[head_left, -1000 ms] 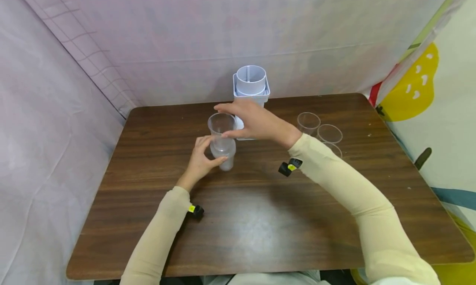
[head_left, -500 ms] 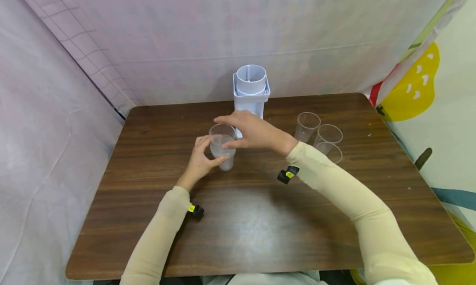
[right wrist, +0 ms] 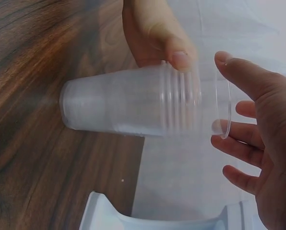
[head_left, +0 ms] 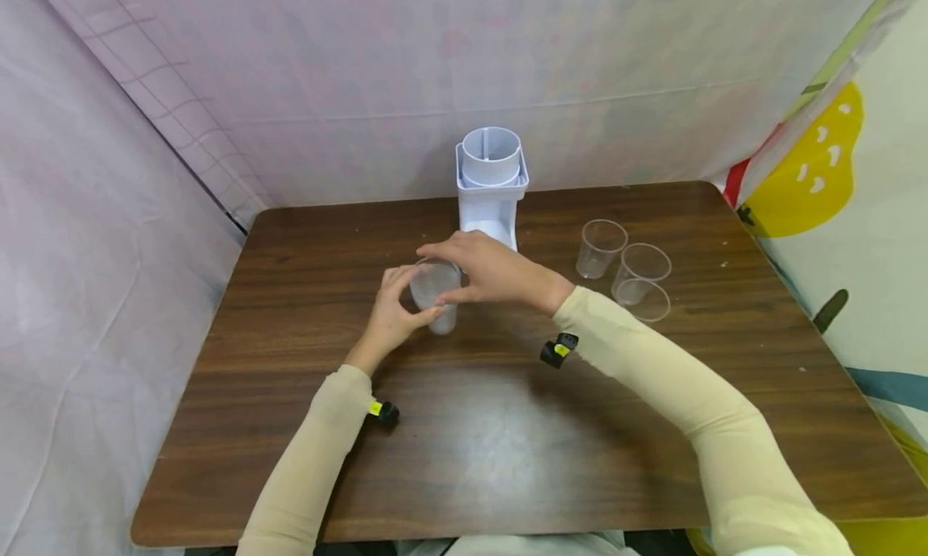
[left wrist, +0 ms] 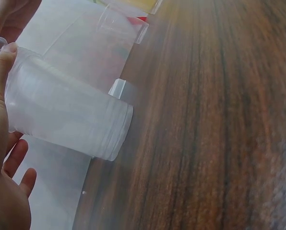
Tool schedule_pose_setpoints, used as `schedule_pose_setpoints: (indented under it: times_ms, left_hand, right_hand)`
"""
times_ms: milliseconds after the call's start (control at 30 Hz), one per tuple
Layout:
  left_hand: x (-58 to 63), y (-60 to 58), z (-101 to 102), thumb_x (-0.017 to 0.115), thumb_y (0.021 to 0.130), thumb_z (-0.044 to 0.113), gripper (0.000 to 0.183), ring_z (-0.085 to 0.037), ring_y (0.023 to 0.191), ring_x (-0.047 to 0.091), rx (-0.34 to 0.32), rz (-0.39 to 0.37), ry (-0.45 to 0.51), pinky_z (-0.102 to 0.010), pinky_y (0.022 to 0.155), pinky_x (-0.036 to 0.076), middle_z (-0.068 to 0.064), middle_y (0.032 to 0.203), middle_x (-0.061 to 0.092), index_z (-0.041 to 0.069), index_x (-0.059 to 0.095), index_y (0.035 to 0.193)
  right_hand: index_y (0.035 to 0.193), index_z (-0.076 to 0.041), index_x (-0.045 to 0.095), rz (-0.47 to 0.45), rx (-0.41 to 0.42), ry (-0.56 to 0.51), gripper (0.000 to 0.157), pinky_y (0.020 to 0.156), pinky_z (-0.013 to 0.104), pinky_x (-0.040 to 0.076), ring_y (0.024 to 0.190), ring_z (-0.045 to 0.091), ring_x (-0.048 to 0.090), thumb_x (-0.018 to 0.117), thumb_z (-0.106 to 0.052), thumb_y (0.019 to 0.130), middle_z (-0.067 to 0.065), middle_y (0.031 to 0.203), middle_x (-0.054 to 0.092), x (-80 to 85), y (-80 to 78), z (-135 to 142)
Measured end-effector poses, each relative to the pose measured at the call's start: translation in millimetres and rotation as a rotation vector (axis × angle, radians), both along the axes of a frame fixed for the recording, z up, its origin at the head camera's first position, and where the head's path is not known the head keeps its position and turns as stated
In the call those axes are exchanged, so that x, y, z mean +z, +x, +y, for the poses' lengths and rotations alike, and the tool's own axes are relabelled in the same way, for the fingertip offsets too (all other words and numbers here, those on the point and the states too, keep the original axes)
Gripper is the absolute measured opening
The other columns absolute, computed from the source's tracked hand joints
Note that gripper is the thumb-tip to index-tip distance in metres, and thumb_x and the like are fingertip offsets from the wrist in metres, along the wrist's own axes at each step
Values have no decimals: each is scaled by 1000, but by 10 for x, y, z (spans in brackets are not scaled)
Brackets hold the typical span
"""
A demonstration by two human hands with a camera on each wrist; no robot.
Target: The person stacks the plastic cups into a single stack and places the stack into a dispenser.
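A nested stack of clear plastic cups (head_left: pixel 443 322) stands upright on the table, left of the middle. My left hand (head_left: pixel 390 318) grips it near the rims, thumb and fingers on opposite sides. My right hand (head_left: pixel 496 272) reaches over from the right. Its thumb and fingertips pinch the rim of the top plastic cup (right wrist: pixel 229 108), which sits inside the stack with its rim a little above the others. In the left wrist view, the smooth stack wall (left wrist: pixel 66 105) shows below my left fingers.
Behind the hands stands a white plastic holder (head_left: pixel 491 177) with a round tube on top. Toward the right are three clear cups (head_left: pixel 602 254), close together. A pale cloth (head_left: pixel 348 80) hangs along the back edge of the wooden table (head_left: pixel 493 443).
My right hand has come down with the plastic cup, which has slid down into the stack. My left hand has stayed in place around the stack.
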State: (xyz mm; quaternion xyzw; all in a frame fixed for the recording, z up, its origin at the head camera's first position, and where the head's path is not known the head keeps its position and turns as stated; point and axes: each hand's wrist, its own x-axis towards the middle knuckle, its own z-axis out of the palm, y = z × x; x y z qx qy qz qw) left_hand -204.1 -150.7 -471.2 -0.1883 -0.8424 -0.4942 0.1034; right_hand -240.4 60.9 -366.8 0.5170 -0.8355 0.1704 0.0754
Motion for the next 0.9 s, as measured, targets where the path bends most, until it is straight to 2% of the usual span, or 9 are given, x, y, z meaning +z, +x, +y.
schedule_pose_setpoints:
  times_ms: [533, 900]
  left_hand:
    - [0, 3, 10, 86, 74, 18, 70, -28, 126, 40, 4, -16, 6, -54, 112, 35, -11, 136, 58, 8, 55, 137]
    - [6, 12, 10, 86, 75, 18, 68, -27, 125, 41, 10, -11, 10, -54, 111, 35, -10, 135, 59, 10, 57, 135]
  right_hand:
    - [140, -10, 53, -9, -17, 12, 76, 99, 40, 49, 110, 21, 63, 76, -51, 81, 6, 128, 67, -142, -20, -7]
    - [142, -10, 51, -27, -18, 2, 77, 100, 39, 49, 113, 22, 62, 75, -51, 81, 7, 131, 66, -177, -23, -11]
